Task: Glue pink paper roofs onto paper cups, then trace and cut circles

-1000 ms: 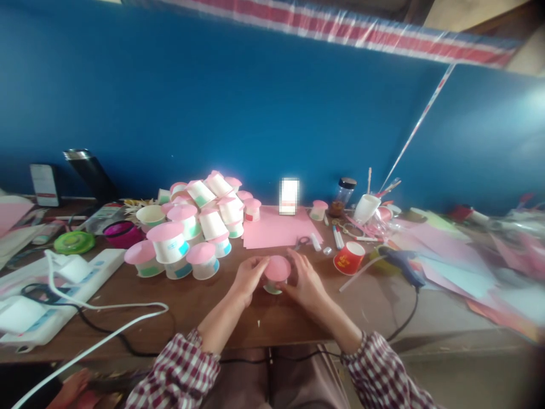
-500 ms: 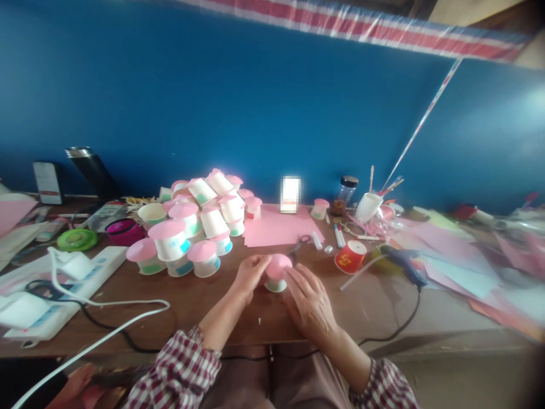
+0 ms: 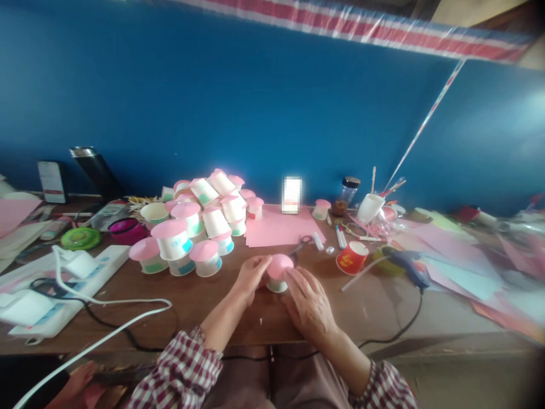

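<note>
An upturned paper cup [image 3: 279, 287] with a round pink paper disc [image 3: 280, 265] on top stands on the brown table in front of me. My left hand [image 3: 252, 278] pinches the disc's left edge between thumb and fingers. From the other side, my right hand [image 3: 310, 298] has its fingers together against the right of the disc and cup; its thumb is hidden. Scissors [image 3: 301, 242] lie just behind the cup. To the left is a pile of similar paper cups [image 3: 172, 244], many bearing pink discs.
Pink paper sheets [image 3: 276, 230] lie at the back. On the right are a red paper cup [image 3: 352, 258], a glue gun [image 3: 411, 267] with its cord, markers [image 3: 340, 236] and loose coloured paper [image 3: 455, 250]. A white power strip [image 3: 102, 272] with cables lies left.
Both hands stay at the cup and disc with hardly any movement. The whole view has shifted very slightly.
</note>
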A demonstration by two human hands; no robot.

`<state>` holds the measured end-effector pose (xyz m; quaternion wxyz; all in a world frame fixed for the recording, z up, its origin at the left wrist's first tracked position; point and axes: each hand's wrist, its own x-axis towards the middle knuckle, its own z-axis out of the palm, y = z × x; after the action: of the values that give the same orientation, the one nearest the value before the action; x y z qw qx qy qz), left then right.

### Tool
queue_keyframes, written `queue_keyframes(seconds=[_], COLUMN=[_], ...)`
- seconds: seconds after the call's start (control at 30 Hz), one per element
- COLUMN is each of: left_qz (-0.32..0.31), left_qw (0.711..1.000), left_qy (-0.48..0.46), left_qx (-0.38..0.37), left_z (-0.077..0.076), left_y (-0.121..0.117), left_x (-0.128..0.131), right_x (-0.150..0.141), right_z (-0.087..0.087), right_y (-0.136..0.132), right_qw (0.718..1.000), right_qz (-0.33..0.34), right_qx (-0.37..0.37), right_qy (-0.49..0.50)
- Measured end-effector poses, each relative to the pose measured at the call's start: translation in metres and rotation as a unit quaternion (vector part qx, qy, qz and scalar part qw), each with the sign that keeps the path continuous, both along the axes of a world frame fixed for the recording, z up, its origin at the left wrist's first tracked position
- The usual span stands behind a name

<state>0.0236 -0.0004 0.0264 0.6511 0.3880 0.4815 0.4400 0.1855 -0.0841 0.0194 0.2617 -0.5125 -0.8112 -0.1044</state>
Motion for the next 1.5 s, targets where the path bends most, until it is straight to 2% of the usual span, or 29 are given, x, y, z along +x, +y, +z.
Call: queue_keyframes(seconds=[0.7, 0.93, 1.1, 1.23, 1.37, 1.5], left_qz=[-0.008, -0.001, -0.002, 0.002, -0.002, -0.006], left_qw=[1.000, 1.000, 1.000, 1.000, 1.000, 0.999], left_qy=[-0.005, -0.009, -0.021, -0.027, -0.028, -0.029], left_qx=[0.001, -0.001, -0.008, -0.010, -0.015, -0.014], left_z=[0.000, -0.001, 0.001, 0.000, 0.000, -0.001], left_y=[-0.005, -0.005, -0.006, -0.006, -0.007, -0.006], left_x=[0.003, 0.004, 0.004, 0.004, 0.003, 0.002], right_x=[0.001, 0.003, 0.007, 0.003, -0.007, -0.012], right_z=[0.002, 0.001, -0.007, -0.008, -0.004, -0.004], right_y=[0.000, -0.002, -0.001, 0.011, 0.026, 0.032], right_qw=[1.000, 0.995, 0.975, 0.946, 0.923, 0.916], right_qz=[0.008, 0.039, -0.002, -0.027, -0.037, -0.046], right_qx=[-0.028, -0.040, -0.046, -0.103, -0.178, -0.204], right_qy=[0.011, 0.077, 0.216, 0.306, 0.339, 0.341])
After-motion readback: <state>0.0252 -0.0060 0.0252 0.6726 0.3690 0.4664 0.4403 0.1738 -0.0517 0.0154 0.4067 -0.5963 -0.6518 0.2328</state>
